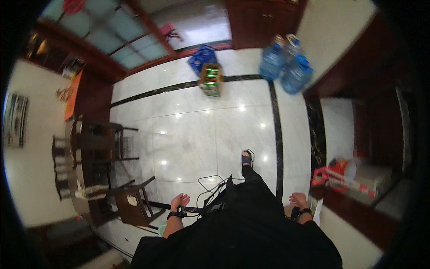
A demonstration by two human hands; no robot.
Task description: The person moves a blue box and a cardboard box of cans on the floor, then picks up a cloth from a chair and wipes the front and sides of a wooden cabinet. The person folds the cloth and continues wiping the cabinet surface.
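My left hand (180, 200) hangs at my side with nothing in it, fingers loosely spread, nearest to a dark wooden chair (134, 205). On the other side, my right hand (298, 200) also holds nothing, its fingers slightly curled and apart. Each wrist wears a black band with a small device. A black cable (208, 193) loops in front of my dark clothing. One sandalled foot (247, 158) is forward on the pale tiled floor (188, 141). Ahead stands an open cardboard box (211, 89) holding several green cans, against a blue plastic crate (202, 59).
Large blue water bottles (292, 75) stand by the right wall. A dark wooden cabinet (258, 23) and a glass-paned door (124, 40) are at the far side. Chairs (100, 141) line a table on the left. A red-and-white object (320, 176) is at right.
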